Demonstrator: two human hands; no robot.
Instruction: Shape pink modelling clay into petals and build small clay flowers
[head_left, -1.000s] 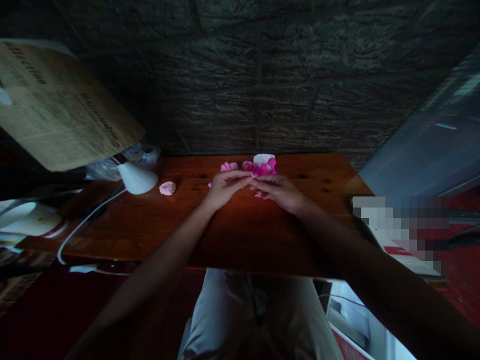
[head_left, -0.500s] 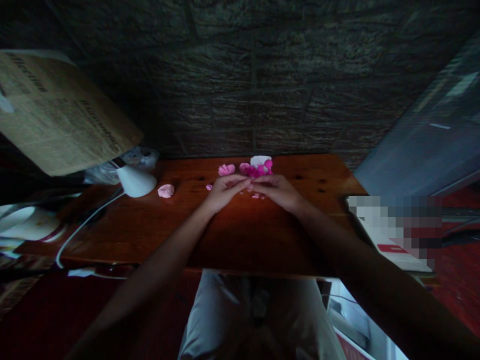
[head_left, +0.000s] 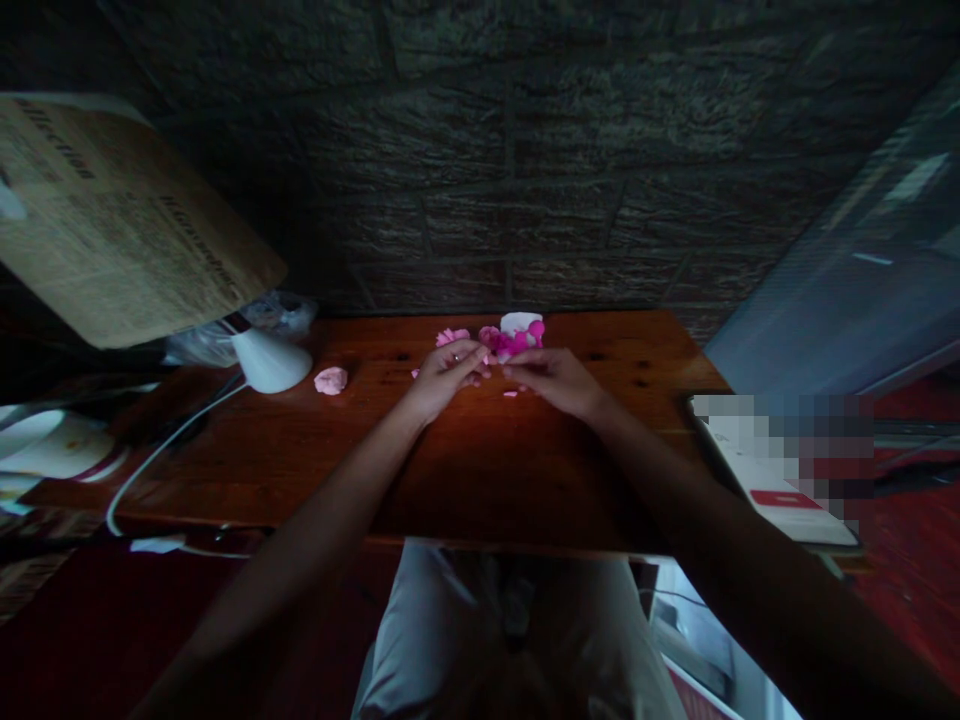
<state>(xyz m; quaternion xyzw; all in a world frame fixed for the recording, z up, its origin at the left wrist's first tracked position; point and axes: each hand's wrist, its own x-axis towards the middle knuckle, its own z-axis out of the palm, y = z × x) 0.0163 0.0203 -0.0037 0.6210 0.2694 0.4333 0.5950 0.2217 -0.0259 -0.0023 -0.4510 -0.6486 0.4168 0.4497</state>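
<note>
1. Now the left hand (head_left: 444, 380) pinches a small pink piece (head_left: 490, 358), too tiny to read its pointing or long axis.
2. At three o'clock from it, the right hand's (head_left: 559, 378) fingertips look pinched together.
3. Magenta pieces (head_left: 517, 345) lie at two o'clock.
4. Both hands' fingertips, touching before, stand slightly apart.

bench (head_left: 300, 470) looks like glossy brown wood, wall (head_left: 465, 160) is rough matt stone, lamp base (head_left: 271, 362) smooth and white, shade (head_left: 135, 220) papery tbh
</note>
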